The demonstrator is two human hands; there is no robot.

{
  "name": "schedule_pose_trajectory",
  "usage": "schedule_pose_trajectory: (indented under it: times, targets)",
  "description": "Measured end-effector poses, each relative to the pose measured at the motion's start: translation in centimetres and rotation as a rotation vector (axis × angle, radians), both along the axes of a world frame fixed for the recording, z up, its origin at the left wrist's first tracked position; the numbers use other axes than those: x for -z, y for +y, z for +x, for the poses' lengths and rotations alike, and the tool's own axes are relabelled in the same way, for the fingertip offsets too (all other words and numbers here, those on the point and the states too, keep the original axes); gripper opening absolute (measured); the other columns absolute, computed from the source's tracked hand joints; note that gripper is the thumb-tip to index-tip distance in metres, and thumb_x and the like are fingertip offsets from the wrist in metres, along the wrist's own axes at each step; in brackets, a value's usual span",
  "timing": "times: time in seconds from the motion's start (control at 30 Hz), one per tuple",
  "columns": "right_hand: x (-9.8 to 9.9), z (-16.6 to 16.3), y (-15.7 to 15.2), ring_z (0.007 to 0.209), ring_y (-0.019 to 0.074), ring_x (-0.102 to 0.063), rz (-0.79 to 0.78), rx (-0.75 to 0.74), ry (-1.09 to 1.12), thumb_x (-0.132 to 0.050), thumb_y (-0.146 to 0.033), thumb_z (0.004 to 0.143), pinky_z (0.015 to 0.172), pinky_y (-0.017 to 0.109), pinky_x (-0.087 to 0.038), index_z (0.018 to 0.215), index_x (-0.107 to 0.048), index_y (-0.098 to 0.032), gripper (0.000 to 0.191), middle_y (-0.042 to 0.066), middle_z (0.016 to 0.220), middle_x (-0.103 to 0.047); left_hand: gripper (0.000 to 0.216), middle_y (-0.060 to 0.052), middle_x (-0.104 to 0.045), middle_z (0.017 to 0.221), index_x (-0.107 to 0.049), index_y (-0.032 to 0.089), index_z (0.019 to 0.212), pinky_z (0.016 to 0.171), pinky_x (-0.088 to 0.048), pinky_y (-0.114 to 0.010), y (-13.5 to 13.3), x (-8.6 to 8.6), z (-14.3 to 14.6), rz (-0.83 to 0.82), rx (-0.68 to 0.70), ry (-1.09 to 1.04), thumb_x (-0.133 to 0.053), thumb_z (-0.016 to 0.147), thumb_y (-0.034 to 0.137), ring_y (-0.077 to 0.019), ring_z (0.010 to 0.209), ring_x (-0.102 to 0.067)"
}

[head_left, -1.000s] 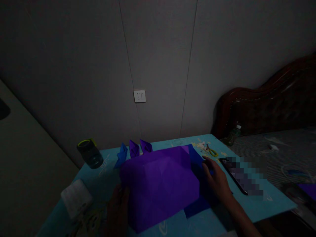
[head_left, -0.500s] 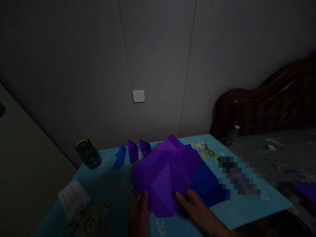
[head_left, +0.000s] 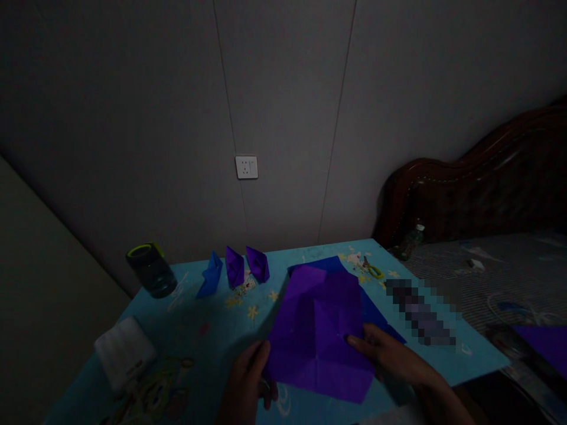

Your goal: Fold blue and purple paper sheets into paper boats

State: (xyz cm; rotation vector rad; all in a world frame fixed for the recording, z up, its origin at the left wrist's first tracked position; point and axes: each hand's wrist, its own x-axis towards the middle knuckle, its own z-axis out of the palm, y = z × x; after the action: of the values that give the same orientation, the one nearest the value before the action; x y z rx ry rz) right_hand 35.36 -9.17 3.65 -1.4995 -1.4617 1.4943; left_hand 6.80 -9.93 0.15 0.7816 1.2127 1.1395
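Note:
A creased sheet of purple paper (head_left: 316, 330) is held up over the near part of the table, its top edge tilted away from me. My left hand (head_left: 252, 378) pinches its left lower edge between thumb and fingers. At its right side my right hand (head_left: 385, 351) grips it, thumb on top and fingers underneath. Fold lines cross the sheet, one running up the middle. Behind it lies blue paper (head_left: 376, 310), partly covered. Farther back stand a folded blue paper boat (head_left: 210, 274) and two folded purple paper shapes, one left (head_left: 234, 267) and one right (head_left: 257, 264).
On the light-blue table (head_left: 212, 330) are a dark cup (head_left: 153, 271) with a yellow-green rim, a white block-like packet (head_left: 125, 351) and yellow-handled scissors (head_left: 374, 270). A blurred-out object (head_left: 420, 313) lies to the right. A plastic bottle (head_left: 411, 242) stands beyond the table's right edge.
The purple paper has turned and come lower and to the right, looking more squared. Both hands have shifted their hold on its edges. More of the table behind it shows.

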Motion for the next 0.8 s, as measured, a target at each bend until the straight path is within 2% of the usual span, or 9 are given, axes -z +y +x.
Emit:
schedule_pose_trajectory:
  times: [0.1, 0.17, 0.33, 0.43, 0.53, 0.6, 0.67, 0.73, 0.8]
  targets:
    - [-0.2, 0.9, 0.7, 0.055, 0.0146, -0.061, 0.007, -0.022, 0.085, -0.066, -0.062, 0.079, 0.054, 0.023, -0.049, 0.081, -0.067, -0.018, 0.044, 0.0, 0.067, -0.068, 0.05, 0.007, -0.052, 0.044, -0.06, 0.016, 0.077, 0.03, -0.031, -0.017, 0.2, 1.1, 0.8, -0.001, 0.129, 0.035, -0.071, 0.067, 0.064, -0.0083, 0.031, -0.048]
    - [-0.4, 1.2, 1.0, 0.077, 0.0209, -0.069, 0.035, 0.037, 0.19, -0.065, -0.058, 0.082, 0.073, 0.03, -0.055, 0.102, -0.068, -0.019, 0.045, 0.005, 0.092, -0.074, 0.053, 0.006, -0.056, 0.047, -0.06, 0.016, 0.081, 0.029, -0.031, -0.017, 0.4, 1.4, 1.4, 0.016, 0.2, 0.049, -0.07, 0.067, 0.066, -0.008, 0.03, -0.048]
    - [-1.0, 2.6, 0.1, 0.121, 0.0283, -0.059, 0.011, 0.248, 0.202, -0.062, -0.057, 0.085, 0.102, 0.041, -0.048, 0.147, -0.036, -0.024, 0.076, 0.011, 0.141, -0.055, 0.064, 0.004, -0.06, 0.051, -0.054, 0.014, 0.109, 0.028, -0.032, -0.017, 0.7, 0.9, 3.7, 0.071, 0.195, 0.1, -0.066, 0.071, 0.064, -0.0099, 0.03, -0.048]
    - [-1.1, 3.9, -0.8, 0.133, 0.0272, -0.048, 0.057, 0.209, 0.214, -0.069, -0.049, 0.083, 0.107, 0.041, -0.044, 0.154, -0.015, -0.03, 0.092, 0.009, 0.153, -0.041, 0.07, 0.006, -0.058, 0.051, -0.047, 0.013, 0.123, 0.029, -0.031, -0.018, 0.9, 0.7, 5.5, 0.1, 0.125, 0.159, -0.062, 0.075, 0.062, -0.0101, 0.031, -0.046]
    - [-0.6, 5.5, -0.8, 0.125, 0.0285, -0.056, 0.081, 0.224, 0.179, -0.072, -0.046, 0.08, 0.099, 0.043, -0.05, 0.155, -0.007, -0.031, 0.101, 0.012, 0.147, -0.047, 0.063, 0.007, -0.055, 0.052, -0.047, 0.015, 0.128, 0.033, -0.032, -0.02, 1.1, 1.1, 7.0, 0.133, 0.138, 0.303, -0.056, 0.081, 0.055, -0.0106, 0.033, -0.045]
    - [0.4, 6.5, 0.0, 0.11, 0.0296, -0.065, 0.113, 0.258, 0.063, -0.071, -0.048, 0.078, 0.089, 0.042, -0.055, 0.154, -0.021, -0.026, 0.094, 0.015, 0.139, -0.054, 0.044, 0.005, -0.056, 0.052, -0.059, 0.016, 0.118, 0.041, -0.037, -0.022, 1.1, 1.6, 7.8, 0.192, 0.194, 0.477, -0.053, 0.085, 0.044, -0.0131, 0.041, -0.052]
    - [1.8, 7.3, 1.0, 0.098, 0.0293, -0.069, 0.181, 0.272, -0.121, -0.069, -0.049, 0.077, 0.082, 0.04, -0.056, 0.143, -0.046, -0.02, 0.076, 0.016, 0.132, -0.06, 0.029, -0.001, -0.063, 0.059, -0.068, 0.018, 0.104, 0.055, -0.044, -0.026, 1.0, 1.8, 8.4, 0.259, 0.262, 0.681, -0.051, 0.087, 0.033, -0.0173, 0.056, -0.062]
    - [3.3, 7.8, 1.8, 0.095, 0.029, -0.068, 0.301, 0.271, -0.337, -0.066, -0.045, 0.078, 0.081, 0.038, -0.055, 0.127, -0.063, -0.018, 0.056, 0.014, 0.121, -0.066, 0.028, -0.005, -0.07, 0.072, -0.071, 0.02, 0.103, 0.067, -0.047, -0.03, 0.9, 1.8, 9.0, 0.297, 0.329, 0.866, -0.048, 0.089, 0.026, -0.021, 0.071, -0.067]
    - [4.6, 7.9, 2.3, 0.095, 0.0283, -0.068, 0.42, 0.254, -0.572, -0.062, -0.037, 0.081, 0.083, 0.037, -0.053, 0.116, -0.07, -0.018, 0.041, 0.014, 0.111, -0.069, 0.03, -0.007, -0.074, 0.083, -0.07, 0.022, 0.108, 0.074, -0.048, -0.032, 0.9, 1.5, 9.4, 0.312, 0.4, 1.008, -0.045, 0.092, 0.024, -0.0226, 0.08, -0.069]
